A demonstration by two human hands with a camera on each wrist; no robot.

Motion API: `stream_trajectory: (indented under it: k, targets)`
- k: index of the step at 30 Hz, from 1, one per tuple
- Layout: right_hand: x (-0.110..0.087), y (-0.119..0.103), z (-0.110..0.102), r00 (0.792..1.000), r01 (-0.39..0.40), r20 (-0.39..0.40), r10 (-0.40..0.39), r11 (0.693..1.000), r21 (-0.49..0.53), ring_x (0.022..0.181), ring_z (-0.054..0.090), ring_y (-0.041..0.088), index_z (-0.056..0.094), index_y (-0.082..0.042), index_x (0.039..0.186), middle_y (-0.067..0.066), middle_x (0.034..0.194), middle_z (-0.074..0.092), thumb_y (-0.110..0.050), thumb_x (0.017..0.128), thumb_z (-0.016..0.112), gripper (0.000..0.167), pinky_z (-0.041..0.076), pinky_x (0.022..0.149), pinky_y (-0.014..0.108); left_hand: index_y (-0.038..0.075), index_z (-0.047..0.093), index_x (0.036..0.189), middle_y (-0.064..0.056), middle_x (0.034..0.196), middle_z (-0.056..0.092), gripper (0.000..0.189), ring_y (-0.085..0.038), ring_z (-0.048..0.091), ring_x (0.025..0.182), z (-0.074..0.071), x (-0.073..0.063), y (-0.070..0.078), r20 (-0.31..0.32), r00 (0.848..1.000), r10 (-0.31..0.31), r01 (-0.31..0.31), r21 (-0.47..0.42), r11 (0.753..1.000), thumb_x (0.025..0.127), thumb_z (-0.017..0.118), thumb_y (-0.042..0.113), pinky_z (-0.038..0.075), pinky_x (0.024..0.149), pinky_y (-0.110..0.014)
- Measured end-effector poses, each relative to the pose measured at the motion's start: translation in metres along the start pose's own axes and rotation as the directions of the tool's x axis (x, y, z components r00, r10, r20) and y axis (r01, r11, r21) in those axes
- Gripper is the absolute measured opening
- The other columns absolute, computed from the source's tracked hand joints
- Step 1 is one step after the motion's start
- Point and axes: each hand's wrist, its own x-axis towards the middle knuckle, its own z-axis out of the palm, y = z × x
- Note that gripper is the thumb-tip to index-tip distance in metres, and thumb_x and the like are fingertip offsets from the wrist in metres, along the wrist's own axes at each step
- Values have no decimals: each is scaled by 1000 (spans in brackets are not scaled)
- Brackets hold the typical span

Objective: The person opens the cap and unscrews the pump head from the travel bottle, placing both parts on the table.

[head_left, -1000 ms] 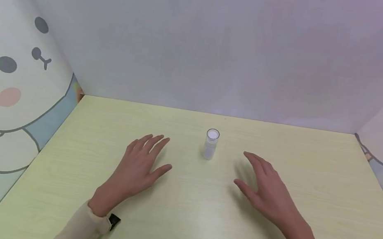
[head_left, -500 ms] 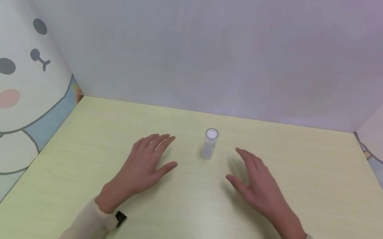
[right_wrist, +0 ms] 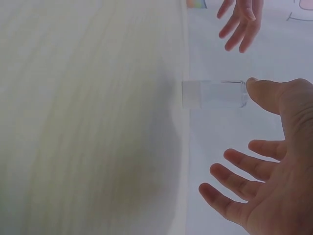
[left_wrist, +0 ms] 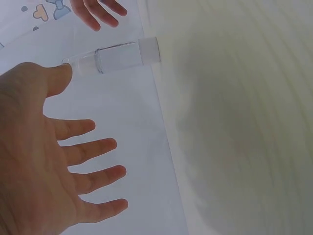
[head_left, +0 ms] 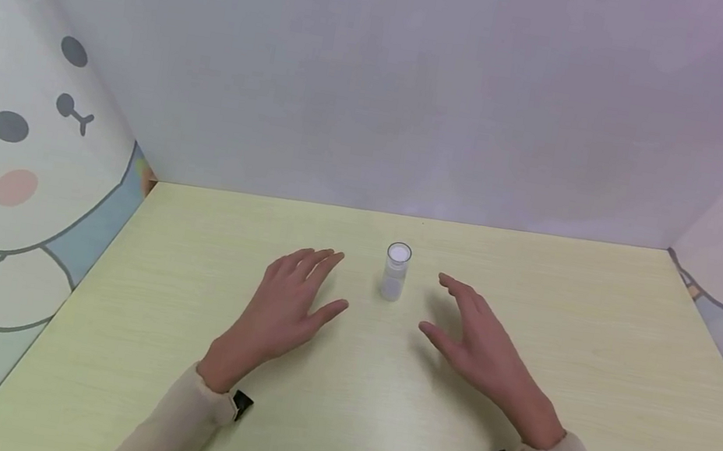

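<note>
A clear bottle [head_left: 395, 274] stands upright on the table [head_left: 335, 434], between the left hand [head_left: 282, 311] and the right hand [head_left: 486, 348]. Both hover near it, just apart from it, with fingers spread.

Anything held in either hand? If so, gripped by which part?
Nothing is held: the left hand and right hand flank the upright clear container without touching it.

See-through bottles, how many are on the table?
1. The see-through bottle stands upright on the table, between the left grip and the right grip, touching neither.
</note>
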Motion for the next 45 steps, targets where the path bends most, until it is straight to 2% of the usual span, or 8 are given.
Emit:
stream_trajectory:
  k: [12, 29, 36, 45]
  targets:
    - [9, -3, 6, 998, -48, 35, 46, 998, 51, 142, 51, 33, 37, -12, 159, 11, 156, 51, -40, 98, 74, 77, 44, 114, 56, 15, 42, 159, -8, 156, 53, 68, -38, 45, 146, 2, 13, 6, 8, 1000, 15, -15, -1, 1000, 103, 58, 51, 36, 118, -61]
    - [22, -12, 13, 998, -43, 45, 39, 996, 80, 142, 53, 34, 38, -11, 159, 11, 156, 52, -36, 97, 76, 77, 44, 114, 56, 16, 41, 159, -6, 157, 52, 67, -37, 44, 147, 7, 27, 14, 12, 1000, 25, -25, -36, 999, 104, 59, 50, 35, 119, -61]
    - [29, -14, 17, 999, -31, 22, 29, 995, 90, 138, 57, 36, 39, -8, 158, 14, 150, 59, -34, 96, 76, 76, 46, 111, 58, 16, 42, 158, -7, 153, 56, 66, -37, 47, 146, 9, 34, 19, -10, 999, 48, -49, -56, 997, 103, 61, 49, 37, 118, -61]
    - [37, -13, 22, 999, -51, 19, 49, 994, 100, 133, 61, 34, 44, -13, 154, 12, 144, 63, -33, 96, 76, 69, 49, 109, 55, 16, 45, 156, -7, 146, 62, 64, -36, 51, 142, 12, 44, 24, -44, 997, 57, -60, -62, 996, 103, 63, 46, 41, 115, -60]
